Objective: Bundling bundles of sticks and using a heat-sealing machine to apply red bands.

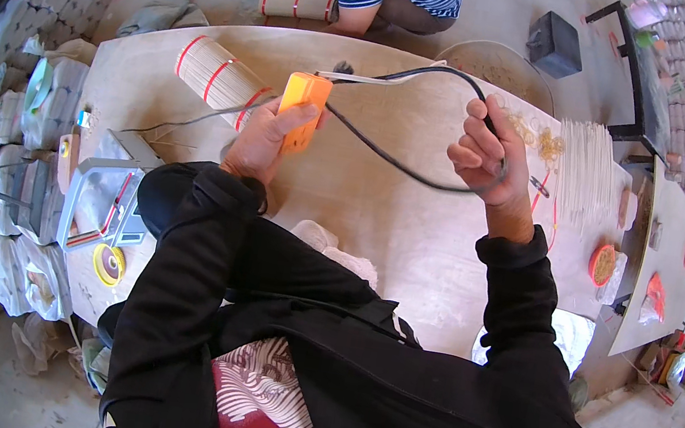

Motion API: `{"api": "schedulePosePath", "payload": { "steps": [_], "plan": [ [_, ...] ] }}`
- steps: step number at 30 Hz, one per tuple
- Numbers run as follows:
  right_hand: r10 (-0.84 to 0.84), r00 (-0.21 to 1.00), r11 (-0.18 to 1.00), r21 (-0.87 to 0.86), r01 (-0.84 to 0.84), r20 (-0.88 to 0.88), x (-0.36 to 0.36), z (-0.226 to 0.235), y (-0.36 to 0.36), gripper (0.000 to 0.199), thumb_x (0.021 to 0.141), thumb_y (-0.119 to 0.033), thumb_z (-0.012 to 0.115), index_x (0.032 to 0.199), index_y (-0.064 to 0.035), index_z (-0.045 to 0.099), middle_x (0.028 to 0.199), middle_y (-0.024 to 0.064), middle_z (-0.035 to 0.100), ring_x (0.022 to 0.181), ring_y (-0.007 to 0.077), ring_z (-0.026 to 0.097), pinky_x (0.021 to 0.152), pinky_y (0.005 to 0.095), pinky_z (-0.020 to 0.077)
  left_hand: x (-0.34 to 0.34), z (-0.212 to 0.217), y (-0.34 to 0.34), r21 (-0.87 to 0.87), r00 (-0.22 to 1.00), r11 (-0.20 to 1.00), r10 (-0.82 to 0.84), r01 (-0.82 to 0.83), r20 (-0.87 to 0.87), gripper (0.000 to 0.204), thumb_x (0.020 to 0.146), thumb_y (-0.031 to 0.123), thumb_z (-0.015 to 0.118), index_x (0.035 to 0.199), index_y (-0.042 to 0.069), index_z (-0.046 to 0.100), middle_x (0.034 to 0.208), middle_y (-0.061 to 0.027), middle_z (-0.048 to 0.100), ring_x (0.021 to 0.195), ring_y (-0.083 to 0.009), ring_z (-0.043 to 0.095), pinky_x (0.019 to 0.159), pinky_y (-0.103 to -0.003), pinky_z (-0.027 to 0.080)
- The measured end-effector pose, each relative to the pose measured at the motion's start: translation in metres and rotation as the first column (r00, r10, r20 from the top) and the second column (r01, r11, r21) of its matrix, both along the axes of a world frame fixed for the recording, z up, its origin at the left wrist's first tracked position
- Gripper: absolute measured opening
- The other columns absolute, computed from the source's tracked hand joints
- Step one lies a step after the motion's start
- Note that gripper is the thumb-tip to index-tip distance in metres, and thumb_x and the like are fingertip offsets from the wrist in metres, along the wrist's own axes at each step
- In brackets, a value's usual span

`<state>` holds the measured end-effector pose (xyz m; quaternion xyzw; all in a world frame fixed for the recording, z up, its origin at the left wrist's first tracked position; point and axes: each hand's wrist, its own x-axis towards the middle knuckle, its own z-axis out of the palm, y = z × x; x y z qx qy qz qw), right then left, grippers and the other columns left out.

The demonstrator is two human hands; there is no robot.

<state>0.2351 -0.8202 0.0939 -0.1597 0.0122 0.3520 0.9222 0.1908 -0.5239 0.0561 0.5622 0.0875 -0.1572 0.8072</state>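
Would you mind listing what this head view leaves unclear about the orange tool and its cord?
- Orange tool: lower body hidden by the left hand.
- Black cord: the part inside the right hand is hidden by the fingers.
- Tool's metal tip: too small to tell its shape.

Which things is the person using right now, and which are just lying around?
In use:
- orange tool, gripped in the left hand
- black cable, held by the right hand

Lying around:
- stick bundle with red bands
- loose white sticks
- rubber bands
- yellow tape roll
- wooden table
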Motion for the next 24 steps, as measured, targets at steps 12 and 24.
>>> {"api": "schedulePosePath", "payload": {
  "steps": [12, 24],
  "plan": [
    [0.338, 0.931, 0.941, -0.027, -0.337, 0.141, -0.039, 0.05, 0.027, 0.04, 0.1, -0.041, 0.024, 0.094, -0.0097, 0.048, 0.042, -0.0075, 0.028, 0.033, 0.006, 0.019, 0.038, 0.0235, 0.0248, -0.012, -0.003, -0.014, -0.321, 0.962, 0.94, -0.185, 0.114, -0.199, 0.061, 0.086, 0.04, 0.056, 0.136, 0.012, 0.036, 0.13, -0.0101, 0.046, 0.119, -0.0314, 0.046, 0.094, -0.049, 0.042],
    [0.43, 0.864, 0.107, -0.965, 0.24, 0.263, -0.054, -0.056, -0.015, 0.036, 0.088, -0.016, 0.051, 0.118, 0.0022, 0.043, 0.079, 0.0136, 0.057, 0.068, 0.0249, 0.055, 0.074, 0.0368, 0.0478, -0.008, 0.015, -0.013, -0.337, 0.984, 0.926, -0.149, 0.173, 0.096, 0.066, 0.076, 0.036, 0.066, 0.131, 0.009, 0.04, 0.12, -0.0133, 0.054, 0.101, -0.0267, 0.058, 0.088, -0.035, 0.045]
  ]
}}
